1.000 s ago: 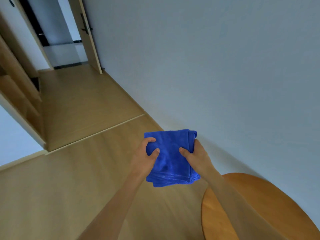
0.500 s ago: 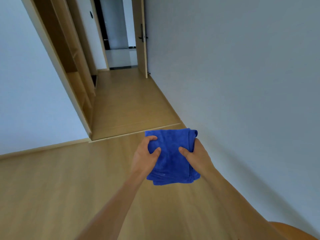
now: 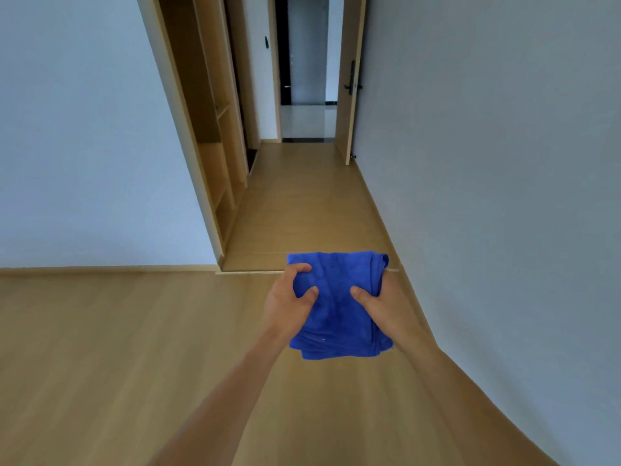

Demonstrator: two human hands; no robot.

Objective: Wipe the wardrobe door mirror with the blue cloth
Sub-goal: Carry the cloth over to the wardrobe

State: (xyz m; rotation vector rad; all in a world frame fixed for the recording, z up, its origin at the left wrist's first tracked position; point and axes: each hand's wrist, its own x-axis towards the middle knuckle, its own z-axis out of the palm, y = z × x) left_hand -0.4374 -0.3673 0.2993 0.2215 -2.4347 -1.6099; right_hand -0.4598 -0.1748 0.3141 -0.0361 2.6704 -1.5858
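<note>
A folded blue cloth (image 3: 337, 307) hangs in front of me over the wooden floor, held by both hands. My left hand (image 3: 287, 299) grips its left edge, thumb on top and fingers curled over the upper corner. My right hand (image 3: 383, 306) grips the right edge, thumb pressed onto the cloth face. An open wooden wardrobe (image 3: 208, 129) with shelves stands ahead on the left of a corridor. No mirror is visible in this view.
A pale wall (image 3: 487, 163) runs along my right side. Another pale wall (image 3: 84, 146) fills the left. The corridor floor (image 3: 302, 203) leads to an open wooden door (image 3: 347, 85) with a dark handle and a doorway beyond.
The view has swung left and levelled, bringing the corridor and wardrobe to the centre. The round wooden table at the lower right has left the frame. Both hands keep the same hold on the cloth.
</note>
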